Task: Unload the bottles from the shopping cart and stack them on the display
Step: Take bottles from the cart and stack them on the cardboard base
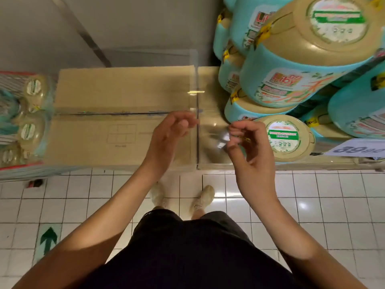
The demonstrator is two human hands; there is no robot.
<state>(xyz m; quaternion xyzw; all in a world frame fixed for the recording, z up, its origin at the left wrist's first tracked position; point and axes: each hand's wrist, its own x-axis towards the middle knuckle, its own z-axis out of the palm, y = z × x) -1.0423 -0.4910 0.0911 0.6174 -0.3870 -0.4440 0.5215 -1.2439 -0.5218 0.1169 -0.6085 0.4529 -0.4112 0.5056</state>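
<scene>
Teal detergent bottles with beige caps (291, 80) are stacked in tiers on the display at the right; the nearest one (285, 138) lies by my right hand. More of these bottles (31, 130) sit in the red-rimmed shopping cart (18, 165) at the left edge. A clear plastic sheet (125, 84) lies over the cardboard boxes (93, 142) between cart and stack. My left hand (170, 136) pinches the sheet's right edge. My right hand (248, 144) is curled just right of that edge, with shiny glints at its fingertips; what it holds is unclear.
A price card (358, 150) sticks out from the display's front at the right. White tiled floor with a green arrow sticker (49, 238) lies below. My shoes (203, 197) stand close to the boxes. A grey wall rises behind.
</scene>
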